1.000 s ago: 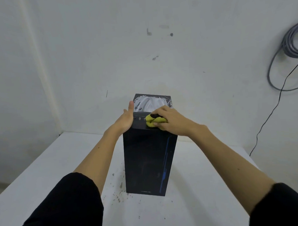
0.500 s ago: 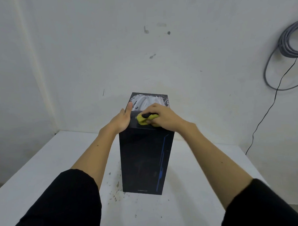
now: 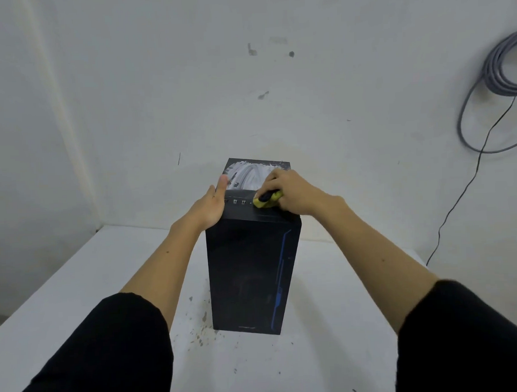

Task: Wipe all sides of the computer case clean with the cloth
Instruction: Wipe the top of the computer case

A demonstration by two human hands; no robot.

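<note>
The computer case [image 3: 253, 273] stands upright on the white surface [image 3: 78, 292], near the back wall, front panel w/ blue stripe facing the camera. Right hand [image 3: 292, 194] is on the case's top, fingers curled round the yellow cloth [image 3: 267, 199], pressing it down by the right front part of the top, just right of the small ports. Left hand [image 3: 211, 205] braces the top left edge, thumb up and straight; the other fingers go over the far side, so can't see them, but the hand looks flat & relaxed, holding nothing.

Step in hand, prob.: wiping the top. The rear half of the top shows whitish smears [image 3: 250, 174], so it's not clean yet. To do it well: keep the left hand steady so the tall case doesn't rock, push the cloth in overlapping strokes front to back, go over the smeared patch & the corners, ease off round the ports. Front, sides, back all seem left to do; task looks early.

Vs 0.5 s ago: the cloth sat nearer the middle of the top, close to the left thumb; now it's further right, so the stroke has run left to right. Left hand holds about the same spot. Case hasn't shifted on the surface, as far as I can tell.
</note>
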